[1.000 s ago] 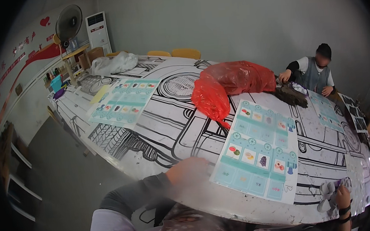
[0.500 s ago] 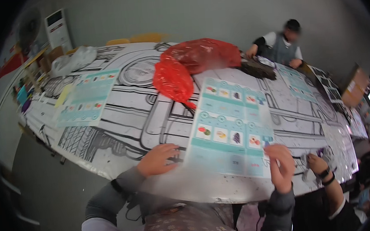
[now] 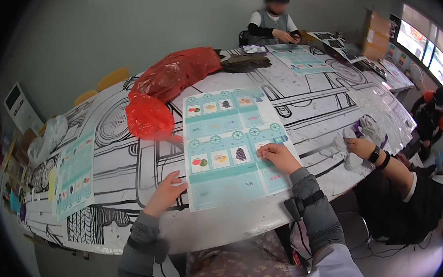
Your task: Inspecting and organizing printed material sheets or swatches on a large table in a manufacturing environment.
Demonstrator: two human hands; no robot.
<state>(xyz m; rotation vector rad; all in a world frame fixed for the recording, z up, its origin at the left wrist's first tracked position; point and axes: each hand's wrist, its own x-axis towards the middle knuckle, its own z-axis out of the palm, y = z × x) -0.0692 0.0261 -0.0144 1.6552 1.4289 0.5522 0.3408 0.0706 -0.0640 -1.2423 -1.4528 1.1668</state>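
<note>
A teal and white worksheet (image 3: 200, 177) lies on the table in front of me, printed with wheeled carts and small square fruit pictures. My right hand (image 3: 281, 157) is over its right side, fingertips bunched together at the fourth fruit picture (image 3: 261, 147) of the lower row and covering most of it. Whether a loose card is between those fingers is hidden. Beside the sheet's lower left edge, my left hand (image 3: 167, 194) holds nothing, its fingers apart. The grape picture (image 3: 240, 154) sits just left of my right fingertips.
A red plastic bag (image 3: 175, 79) lies beyond the sheet, next to a dark flat piece (image 3: 247, 62). Similar sheets lie at left (image 3: 76, 171) and far right (image 3: 298, 59). A co-worker's hand (image 3: 360, 147) touches white and purple items at right; another person (image 3: 275, 22) sits across.
The view has swung to the right. My right hand has moved from the sheet's lower right corner up to the fourth fruit picture, its fingers drawing together. My left hand stays near the left edge.
</note>
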